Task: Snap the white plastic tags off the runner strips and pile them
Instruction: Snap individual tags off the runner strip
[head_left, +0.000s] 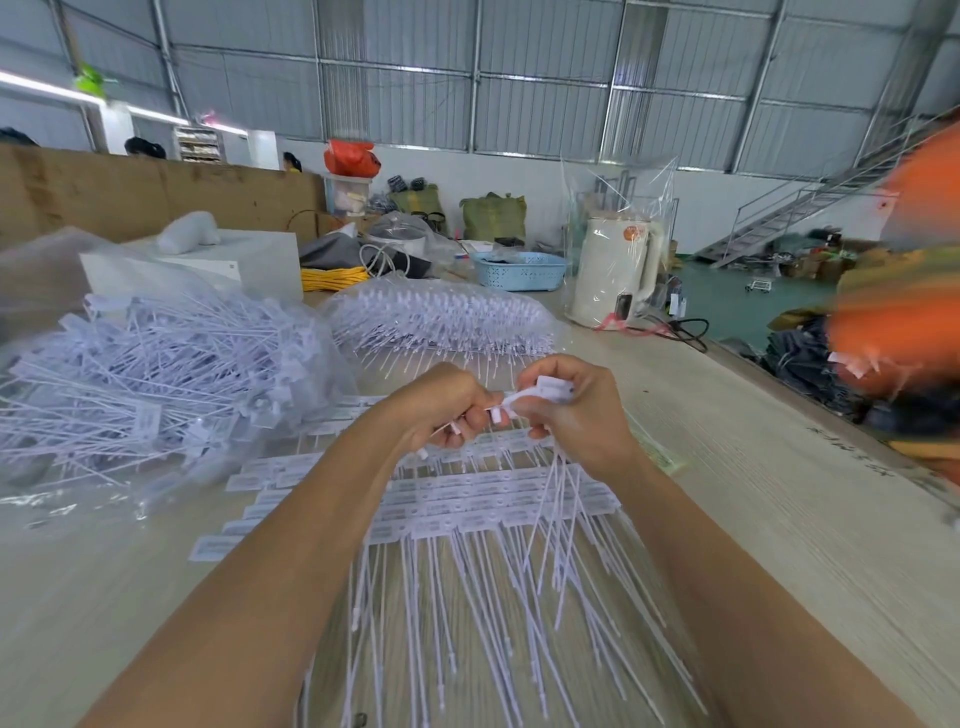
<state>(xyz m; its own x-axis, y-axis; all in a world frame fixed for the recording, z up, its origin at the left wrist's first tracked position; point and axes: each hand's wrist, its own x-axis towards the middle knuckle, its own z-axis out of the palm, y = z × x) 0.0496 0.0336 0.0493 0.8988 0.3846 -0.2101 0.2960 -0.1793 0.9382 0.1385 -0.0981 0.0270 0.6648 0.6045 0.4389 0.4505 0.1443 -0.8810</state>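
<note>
Corrugated metal walls (545, 67), a metal staircase (810, 202) at right, green floor (727, 306), pale wooden table (753, 467).

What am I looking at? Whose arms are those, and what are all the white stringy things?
There is no machine here. A person wears a camera on their head, so you see their own two arms reaching forward over a table.

The left hand and the right hand are both curled round one white runner strip, held up between them. Thin white tails hang down from the right hand.

Under the hands lie more strips of tags, flat in rows, with tails pointing toward the person. To the left is a clear bag holding a messy heap of loose tags. Farther back sit a blue basket and a white kettle wrapped in plastic.
</note>
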